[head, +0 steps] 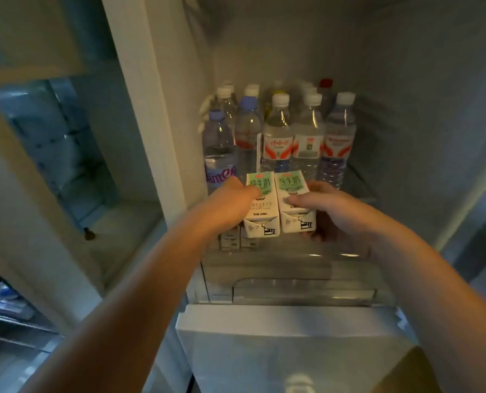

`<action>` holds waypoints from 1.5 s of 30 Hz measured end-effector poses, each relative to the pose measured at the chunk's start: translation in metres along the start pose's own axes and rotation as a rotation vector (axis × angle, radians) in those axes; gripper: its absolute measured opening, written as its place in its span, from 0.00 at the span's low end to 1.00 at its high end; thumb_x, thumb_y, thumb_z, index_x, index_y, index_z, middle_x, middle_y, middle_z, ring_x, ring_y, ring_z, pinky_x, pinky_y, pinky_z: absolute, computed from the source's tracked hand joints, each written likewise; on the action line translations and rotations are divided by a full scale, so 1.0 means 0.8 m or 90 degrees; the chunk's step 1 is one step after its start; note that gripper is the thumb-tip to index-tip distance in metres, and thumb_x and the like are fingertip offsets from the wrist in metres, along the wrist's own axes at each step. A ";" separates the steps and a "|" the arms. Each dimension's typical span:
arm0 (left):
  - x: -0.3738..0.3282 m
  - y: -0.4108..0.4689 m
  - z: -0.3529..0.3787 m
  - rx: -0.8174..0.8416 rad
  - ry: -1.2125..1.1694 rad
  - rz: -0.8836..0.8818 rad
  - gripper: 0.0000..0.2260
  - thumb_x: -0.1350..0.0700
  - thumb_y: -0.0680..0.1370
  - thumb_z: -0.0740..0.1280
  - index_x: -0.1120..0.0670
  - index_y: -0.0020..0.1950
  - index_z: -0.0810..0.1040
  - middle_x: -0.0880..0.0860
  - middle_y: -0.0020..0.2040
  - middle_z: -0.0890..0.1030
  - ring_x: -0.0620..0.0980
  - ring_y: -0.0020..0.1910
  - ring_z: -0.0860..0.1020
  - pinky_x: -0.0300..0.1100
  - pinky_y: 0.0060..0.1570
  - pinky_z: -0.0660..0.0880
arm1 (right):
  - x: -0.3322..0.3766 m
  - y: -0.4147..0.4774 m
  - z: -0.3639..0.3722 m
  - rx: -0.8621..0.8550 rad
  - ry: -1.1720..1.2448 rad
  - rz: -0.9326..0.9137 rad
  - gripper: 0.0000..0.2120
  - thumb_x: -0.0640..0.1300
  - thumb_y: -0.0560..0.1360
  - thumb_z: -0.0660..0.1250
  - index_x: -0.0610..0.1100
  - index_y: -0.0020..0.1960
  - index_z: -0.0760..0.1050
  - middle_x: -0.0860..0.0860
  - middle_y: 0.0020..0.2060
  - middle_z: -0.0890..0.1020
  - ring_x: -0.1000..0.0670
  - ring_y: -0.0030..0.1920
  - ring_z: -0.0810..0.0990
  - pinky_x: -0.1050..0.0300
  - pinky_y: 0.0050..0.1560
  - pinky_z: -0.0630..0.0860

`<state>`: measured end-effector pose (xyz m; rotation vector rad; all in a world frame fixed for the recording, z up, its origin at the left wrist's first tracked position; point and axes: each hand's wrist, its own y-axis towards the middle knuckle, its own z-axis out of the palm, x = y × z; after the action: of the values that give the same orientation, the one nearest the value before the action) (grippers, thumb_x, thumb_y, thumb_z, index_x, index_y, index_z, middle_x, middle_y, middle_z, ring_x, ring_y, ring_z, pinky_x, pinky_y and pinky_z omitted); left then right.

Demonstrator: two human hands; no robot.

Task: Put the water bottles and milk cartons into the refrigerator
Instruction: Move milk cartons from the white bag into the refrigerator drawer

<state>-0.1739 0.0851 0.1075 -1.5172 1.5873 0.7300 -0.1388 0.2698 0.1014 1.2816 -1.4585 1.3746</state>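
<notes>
Left hand (pixel 230 202) is gripping the left milk carton (pixel 264 215), thumb curling across its front face, remaining fingers hidden behind it. Right hand (pixel 321 205) is gripping the right milk carton (pixel 291 182), thumb pressing on the front, fingertips showing under its bottom edge. Both cartons are tilting top-away and touching side by side between the two hands, held at the front edge of the refrigerator (pixel 406 109) shelf.

Just beyond the grip: water bottles (pixel 277 143) are standing upright in packed rows, filling the back of the shelf, so the cartons are facing a wall of bottles straight ahead. The nearest row is sitting just behind the carton tops. Beyond the left hand a purple-label bottle (pixel 219 154) with a blue cap is standing just past the knuckles. Far behind the right hand, a red-capped bottle (pixel 325 83) is standing in the back row.

Directly under the left grip: more small cartons (pixel 230 241) are sitting on the shelf, mostly hidden by the wrist and held carton; can't tell how many.

Below both forearms: a clear drawer (pixel 293 285) front is sitting beneath the shelf.

Well left of the left arm: the open door (pixel 37 165) is showing a bin; contents too blurred to tell.
</notes>
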 end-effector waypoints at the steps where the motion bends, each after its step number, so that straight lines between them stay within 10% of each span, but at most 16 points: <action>1: 0.001 0.011 0.003 0.022 0.021 -0.020 0.08 0.50 0.83 0.60 0.53 0.49 0.72 0.50 0.38 0.81 0.46 0.35 0.79 0.40 0.34 0.73 | 0.000 0.009 -0.007 0.027 -0.041 0.015 0.16 0.54 0.74 0.70 0.52 0.59 0.76 0.48 0.46 0.86 0.51 0.36 0.81 0.58 0.31 0.70; 4: 0.011 0.037 0.014 0.139 0.002 -0.095 0.14 0.51 0.82 0.56 0.57 0.48 0.77 0.52 0.32 0.81 0.48 0.30 0.75 0.38 0.28 0.67 | 0.000 0.029 -0.023 0.055 -0.119 0.062 0.21 0.64 0.76 0.61 0.48 0.46 0.83 0.46 0.42 0.86 0.50 0.36 0.78 0.58 0.35 0.67; 12: 0.034 0.096 0.024 0.327 -0.002 -0.221 0.17 0.55 0.79 0.52 0.59 0.51 0.79 0.57 0.34 0.78 0.48 0.27 0.69 0.39 0.27 0.62 | -0.019 0.080 -0.053 0.146 -0.229 0.111 0.44 0.80 0.65 0.45 0.49 0.53 0.83 0.44 0.45 0.86 0.49 0.39 0.76 0.56 0.38 0.69; 21: 0.042 0.142 0.060 0.394 0.085 -0.309 0.17 0.56 0.80 0.51 0.57 0.48 0.79 0.54 0.34 0.80 0.48 0.31 0.73 0.38 0.30 0.65 | -0.026 0.124 -0.060 0.246 -0.370 0.256 0.48 0.80 0.57 0.50 0.48 0.58 0.81 0.42 0.48 0.85 0.49 0.40 0.79 0.55 0.45 0.74; 26: 0.064 0.161 0.090 0.399 0.048 -0.358 0.13 0.56 0.83 0.54 0.58 0.58 0.76 0.57 0.47 0.83 0.54 0.50 0.80 0.46 0.55 0.77 | -0.026 0.150 -0.064 0.352 -0.445 0.365 0.41 0.74 0.60 0.63 0.45 0.59 0.80 0.44 0.49 0.82 0.46 0.48 0.79 0.46 0.58 0.75; 36: 0.091 0.167 0.114 0.358 0.141 -0.311 0.07 0.60 0.83 0.58 0.60 0.57 0.73 0.59 0.48 0.83 0.57 0.49 0.84 0.46 0.40 0.82 | -0.082 0.198 -0.044 0.428 -0.520 0.453 0.17 0.43 0.75 0.71 0.40 0.62 0.77 0.43 0.56 0.81 0.43 0.57 0.79 0.43 0.66 0.73; 41: 0.095 0.172 0.110 0.402 0.299 -0.189 0.30 0.57 0.73 0.75 0.59 0.71 0.67 0.56 0.62 0.79 0.54 0.55 0.81 0.51 0.55 0.81 | -0.108 0.208 -0.041 0.350 -0.581 0.419 0.24 0.43 0.67 0.79 0.42 0.61 0.77 0.44 0.56 0.83 0.42 0.56 0.82 0.42 0.60 0.78; 45: 0.089 0.163 0.104 0.450 0.575 -0.055 0.58 0.47 0.70 0.77 0.58 0.79 0.34 0.56 0.79 0.60 0.58 0.71 0.68 0.49 0.67 0.72 | -0.107 0.211 -0.042 0.320 -0.624 0.382 0.26 0.47 0.64 0.81 0.45 0.60 0.77 0.45 0.55 0.83 0.42 0.54 0.82 0.41 0.55 0.80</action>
<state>-0.2865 0.1329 -0.0110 -1.3892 2.0660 -0.6441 -0.2866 0.3047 -0.0161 2.1397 -2.3878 1.6406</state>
